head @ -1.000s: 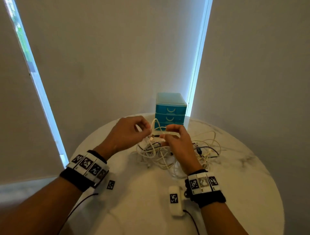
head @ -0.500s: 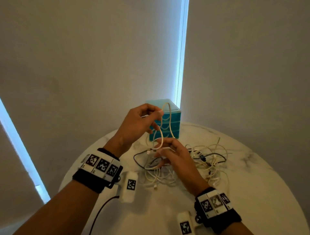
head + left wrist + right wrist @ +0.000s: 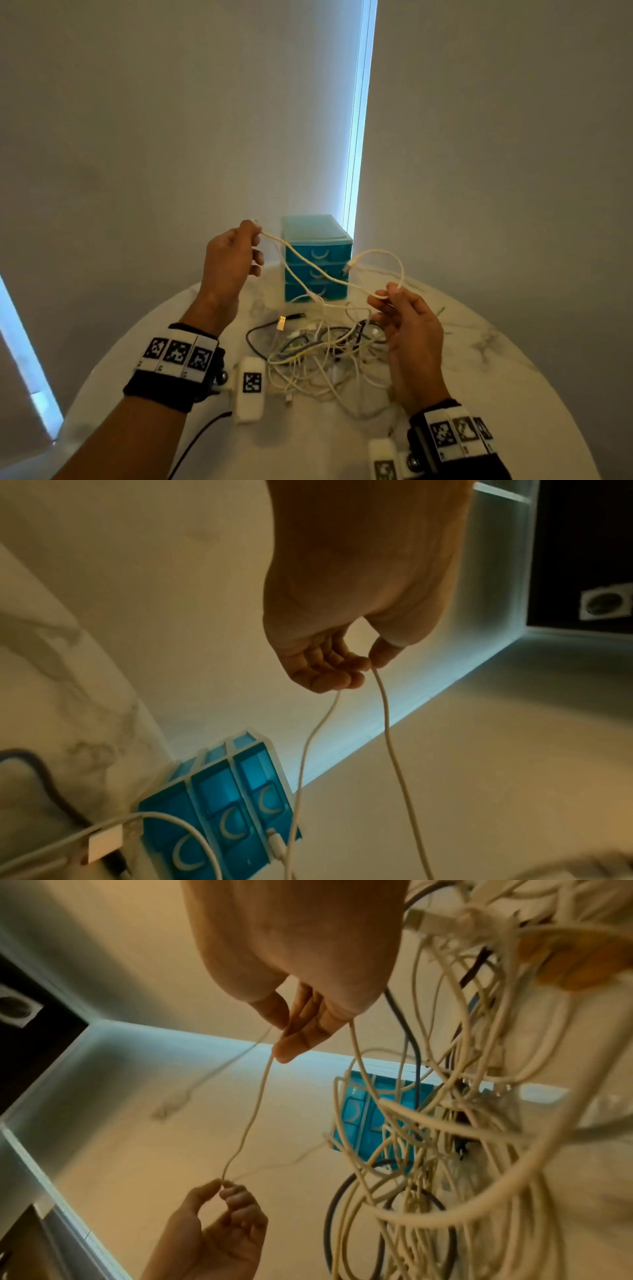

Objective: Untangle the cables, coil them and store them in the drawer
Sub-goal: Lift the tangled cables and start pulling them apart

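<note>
White, thin cable (image 3: pixel 318 274) stretches before the teal plastic drawer unit (image 3: pixel 317 257), pinched by left hand (image 3: pixel 231 260) and right hand (image 3: pixel 407 325).

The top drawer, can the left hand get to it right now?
Probably not yet. The left hand hangs beside the top drawer with nothing between, but its fingers are pinching the white cable, so it would have to let go first.

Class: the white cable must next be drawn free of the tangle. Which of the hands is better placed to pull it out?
Probably the left hand: it pinches the white cable raised, left of the tangle; the right hand pinches it lower, over the tangle.
</note>
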